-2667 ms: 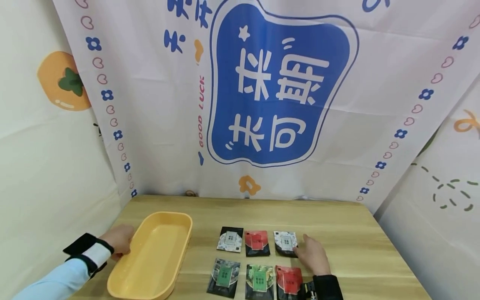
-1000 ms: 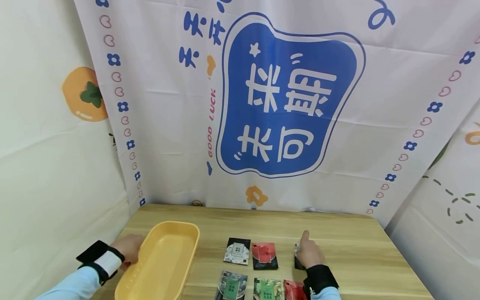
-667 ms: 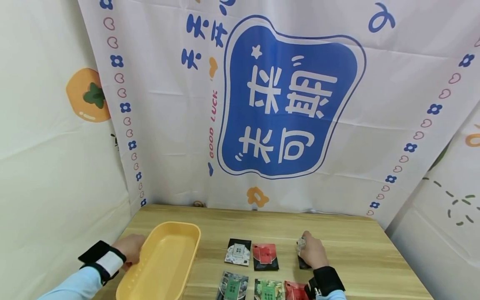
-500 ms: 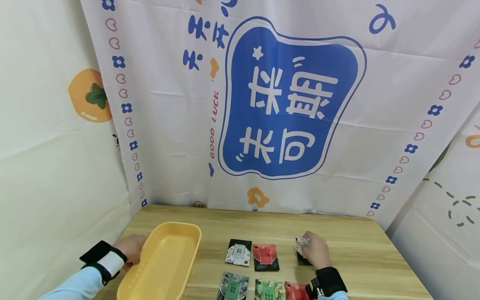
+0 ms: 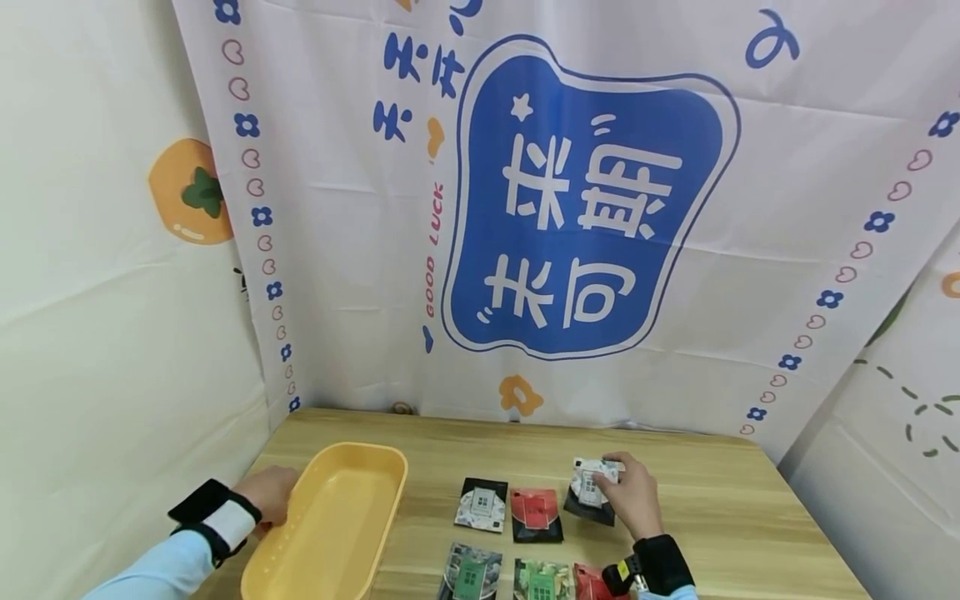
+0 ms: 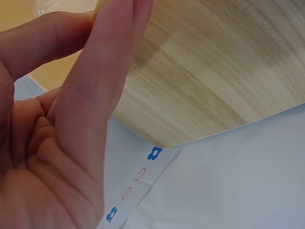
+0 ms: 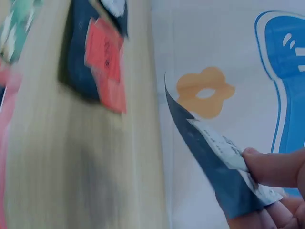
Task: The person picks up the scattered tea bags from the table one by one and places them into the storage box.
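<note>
My left hand (image 5: 270,493) grips the left rim of a yellow plastic tray (image 5: 326,525); in the left wrist view its thumb and fingers meet at the tray's edge. My right hand (image 5: 636,497) pinches a white-and-black sachet (image 5: 587,492) by its upper right side, thumb on the printed face. In the right wrist view this sachet (image 7: 221,162) hangs tilted above the table, slightly bent. Left of it lie a red-and-black sachet (image 5: 536,515) and another white-and-black sachet (image 5: 482,504).
A front row holds a dark sachet with a green label (image 5: 470,573), a green sachet (image 5: 542,582) and a red one (image 5: 591,582), partly cut off or covered by the right wristband. The wooden table (image 5: 712,508) ends at a printed cloth backdrop (image 5: 360,350).
The right hand has taken hold of the white-and-black sachet, which lay at the back row's right end, and lifted it; its face has turned into view. The left hand stays on the tray.
</note>
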Available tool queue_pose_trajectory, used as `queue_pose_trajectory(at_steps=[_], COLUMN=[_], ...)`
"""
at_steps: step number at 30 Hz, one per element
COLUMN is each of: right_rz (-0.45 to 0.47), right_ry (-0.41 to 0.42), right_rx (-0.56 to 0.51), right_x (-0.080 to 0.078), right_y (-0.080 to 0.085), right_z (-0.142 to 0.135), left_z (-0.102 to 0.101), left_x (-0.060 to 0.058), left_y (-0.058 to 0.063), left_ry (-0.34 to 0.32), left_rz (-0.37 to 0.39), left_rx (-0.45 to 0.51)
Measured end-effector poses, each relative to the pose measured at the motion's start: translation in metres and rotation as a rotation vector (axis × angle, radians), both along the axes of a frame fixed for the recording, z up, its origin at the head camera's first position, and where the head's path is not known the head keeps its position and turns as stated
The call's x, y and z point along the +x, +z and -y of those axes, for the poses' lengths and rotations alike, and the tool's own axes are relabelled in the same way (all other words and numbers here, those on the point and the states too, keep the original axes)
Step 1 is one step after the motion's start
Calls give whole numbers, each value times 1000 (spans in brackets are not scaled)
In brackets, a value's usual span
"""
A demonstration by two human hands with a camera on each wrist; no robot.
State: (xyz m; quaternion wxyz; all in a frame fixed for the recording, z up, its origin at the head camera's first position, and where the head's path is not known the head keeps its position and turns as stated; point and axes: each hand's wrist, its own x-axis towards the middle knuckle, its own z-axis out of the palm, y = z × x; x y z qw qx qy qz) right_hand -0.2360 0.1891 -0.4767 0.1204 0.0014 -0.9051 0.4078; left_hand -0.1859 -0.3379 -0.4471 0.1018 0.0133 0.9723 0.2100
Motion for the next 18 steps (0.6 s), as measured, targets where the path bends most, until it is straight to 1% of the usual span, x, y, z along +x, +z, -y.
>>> queue_pose_trajectory(at_steps=[3,5,11,13,16,18], right_rz=[34,38,79,119,196,244], right_ry=[-21,-36,-39,-29,6,18], right_rx=[-21,-28,-104,-179,-373,-484], right_x=[-2,-4,-7,-7,-6,-5], right_y=[1,1,-3,-4,-5,-5], right_z=[4,7,14,17,21,25], left_z=[0,0,0,0,-1,-1], left_x=[0,0,1,1,2,2], left_y=[0,-1,-4,-3,-2,-1], left_ry=[5,7,17,18,16,12], left_rz=[8,8,1,4,6,7], left_rx=[14,22,25,32,32,27])
